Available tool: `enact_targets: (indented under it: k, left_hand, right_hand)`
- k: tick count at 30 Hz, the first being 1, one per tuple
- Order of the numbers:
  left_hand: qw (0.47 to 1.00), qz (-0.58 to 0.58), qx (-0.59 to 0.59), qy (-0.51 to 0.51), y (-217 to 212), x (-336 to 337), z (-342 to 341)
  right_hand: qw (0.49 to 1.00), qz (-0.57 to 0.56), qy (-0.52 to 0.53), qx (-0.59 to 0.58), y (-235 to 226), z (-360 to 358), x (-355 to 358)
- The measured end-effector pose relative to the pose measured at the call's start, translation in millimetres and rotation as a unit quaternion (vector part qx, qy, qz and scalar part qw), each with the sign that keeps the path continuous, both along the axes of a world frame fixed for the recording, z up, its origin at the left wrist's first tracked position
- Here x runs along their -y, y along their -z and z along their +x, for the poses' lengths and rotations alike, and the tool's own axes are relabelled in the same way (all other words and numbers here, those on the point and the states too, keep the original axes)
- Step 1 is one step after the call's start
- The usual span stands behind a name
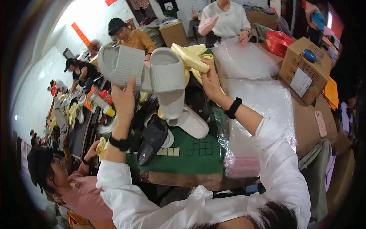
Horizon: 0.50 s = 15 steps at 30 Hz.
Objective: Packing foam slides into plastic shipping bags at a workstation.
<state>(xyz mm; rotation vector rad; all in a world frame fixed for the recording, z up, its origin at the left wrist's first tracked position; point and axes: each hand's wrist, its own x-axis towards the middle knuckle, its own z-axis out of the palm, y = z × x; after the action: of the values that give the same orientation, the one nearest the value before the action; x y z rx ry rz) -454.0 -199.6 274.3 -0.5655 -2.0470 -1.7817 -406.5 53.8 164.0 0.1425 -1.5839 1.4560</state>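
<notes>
My left hand [124, 100] is closed on a ribbed grey slide sandal [127, 65], lifted above the left side of the pile. Just right of it, another grey slide sandal [166, 76] stands with its strap facing me; I cannot tell what supports it. At the pile's far right, my right hand [212, 81] grips a pale yellow slide sandal [192, 57], its fingers wrapped over the edge. Below lie a black slide sandal [153, 140] and a whitish slide sandal [191, 124], on a green mat [183, 164].
Clear plastic bags [259, 114] are stacked on the right, beside a cardboard box [307, 68] and a phone [320, 123]. A co-worker in white [227, 19] stands across the table; another in pink [82, 194] works at my left. A dark conveyor belt [82, 133] runs along the left.
</notes>
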Motion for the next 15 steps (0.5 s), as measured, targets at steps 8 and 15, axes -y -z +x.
enact_targets:
  k: [8,15]
  left_hand:
    - [0.99,0.079,0.091,-0.072,15.2,-39.1,-123.0]
    - [0.921,0.071,0.325,0.201,97.0,-51.8,-157.0]
  right_hand:
    - [0.989,-0.141,-0.023,-0.022,5.8,-9.0,-3.4]
    - [0.997,-0.079,-0.015,0.005,0.6,-17.1,-4.7]
